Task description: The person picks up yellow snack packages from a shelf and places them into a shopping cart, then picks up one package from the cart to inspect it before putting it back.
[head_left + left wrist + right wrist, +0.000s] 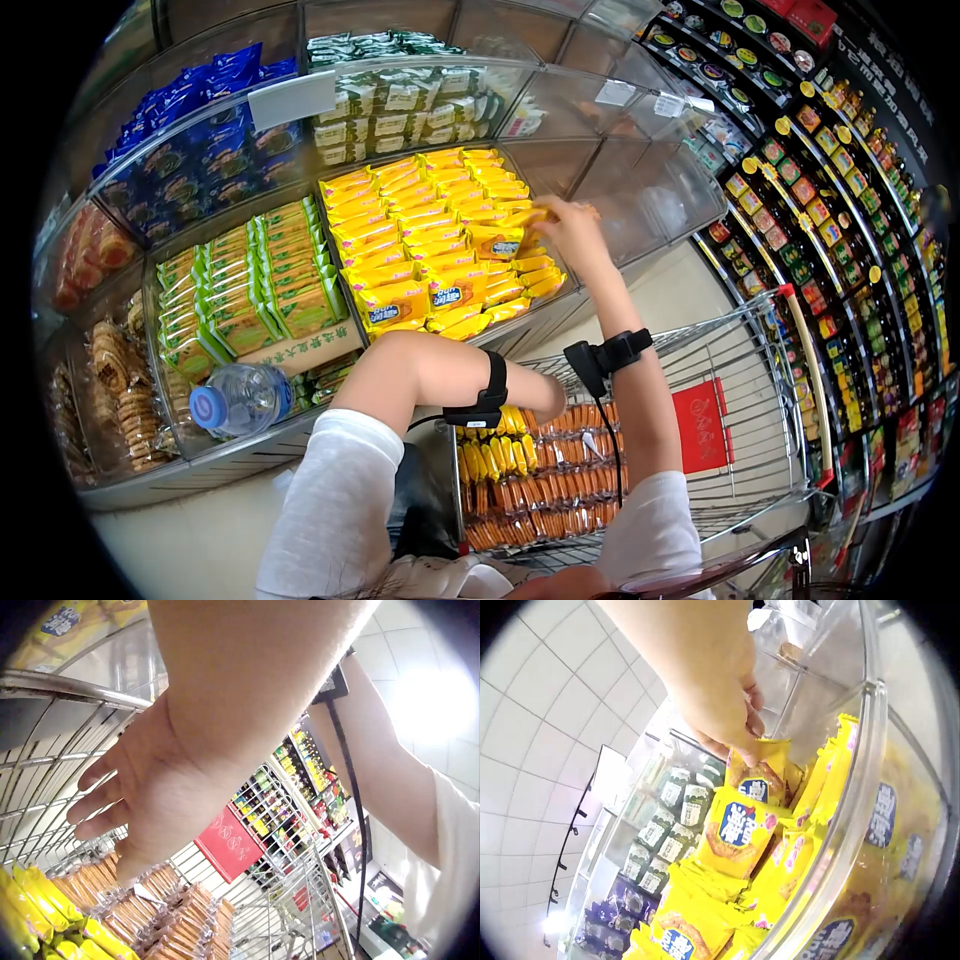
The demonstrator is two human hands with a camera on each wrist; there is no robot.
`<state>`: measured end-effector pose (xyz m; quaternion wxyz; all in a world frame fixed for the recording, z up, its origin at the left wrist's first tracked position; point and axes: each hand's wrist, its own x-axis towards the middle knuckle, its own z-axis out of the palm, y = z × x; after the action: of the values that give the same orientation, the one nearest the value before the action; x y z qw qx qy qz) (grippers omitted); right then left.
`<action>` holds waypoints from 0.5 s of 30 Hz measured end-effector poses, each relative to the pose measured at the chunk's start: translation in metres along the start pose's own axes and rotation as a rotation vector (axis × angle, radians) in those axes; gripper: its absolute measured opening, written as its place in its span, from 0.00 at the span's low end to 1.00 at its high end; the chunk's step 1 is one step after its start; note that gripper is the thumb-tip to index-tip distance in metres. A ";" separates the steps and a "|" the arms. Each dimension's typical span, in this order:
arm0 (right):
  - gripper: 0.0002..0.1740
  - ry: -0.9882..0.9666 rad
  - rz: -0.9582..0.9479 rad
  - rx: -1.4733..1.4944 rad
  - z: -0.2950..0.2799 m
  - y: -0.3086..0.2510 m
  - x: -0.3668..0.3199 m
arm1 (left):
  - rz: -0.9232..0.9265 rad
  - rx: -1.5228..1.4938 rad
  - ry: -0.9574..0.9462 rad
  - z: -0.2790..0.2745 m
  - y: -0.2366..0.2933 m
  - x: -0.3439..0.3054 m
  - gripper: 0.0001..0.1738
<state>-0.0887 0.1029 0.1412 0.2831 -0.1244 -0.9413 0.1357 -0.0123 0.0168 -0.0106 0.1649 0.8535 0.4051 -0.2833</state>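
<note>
Yellow snack packets [405,225] stand in packed rows in a clear bin. At the right side of these rows, my right hand [575,235] reaches in from above. The right wrist view shows its thumb and fingers pinching the top edge of a yellow snack packet [757,776], which sits among the others. My left hand [150,787] hangs over the shopping cart [64,682], holding nothing, fingers loosely extended. Below it in the cart lie brown packets [154,900] in clear wrapping and more yellow packets [45,907].
Green-and-white packets [245,285] fill the bin to the left, with a water bottle [245,398] at its front. Clear bin walls [866,772] stand around the yellow packets. Tall stocked shelves [815,230] rise on the right, beyond the cart handle [808,385].
</note>
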 end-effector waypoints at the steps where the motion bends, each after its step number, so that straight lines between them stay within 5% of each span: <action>1: 0.15 0.012 -0.064 -0.039 0.006 -0.004 0.000 | 0.001 0.001 -0.002 0.005 -0.002 0.008 0.17; 3: 0.15 0.027 -0.128 -0.075 0.012 -0.006 -0.002 | 0.037 0.070 0.076 0.018 -0.007 0.024 0.19; 8: 0.14 0.050 0.113 0.142 0.005 0.009 -0.010 | 0.024 0.030 0.048 0.018 -0.008 0.033 0.19; 15: 0.13 0.137 -0.060 -0.034 -0.017 0.007 -0.008 | 0.030 0.014 0.033 0.015 -0.006 0.037 0.19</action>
<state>-0.0716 0.1100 0.1487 0.3489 -0.1097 -0.9251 0.1021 -0.0036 0.0349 -0.0459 0.1564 0.8651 0.3929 -0.2697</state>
